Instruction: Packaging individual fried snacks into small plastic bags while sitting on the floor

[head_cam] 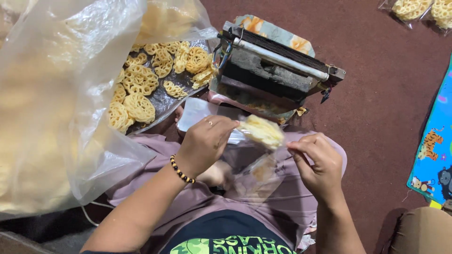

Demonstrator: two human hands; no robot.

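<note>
Clear small bag [256, 164] pinched between left hand [207, 143] and right hand [320, 162].

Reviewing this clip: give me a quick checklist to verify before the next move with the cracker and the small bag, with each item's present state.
1. Left hand grips the yellow cracker: ok.
2. Right hand pinches the small clear bag at its edge: ok.
3. Bag mouth open wide enough: cannot tell, the film is too clear.
4. Cracker whole, not broken: cannot tell.
5. More crackers ready on the tray: ok.
6. Sealer close ahead of the hands: ok.
</note>
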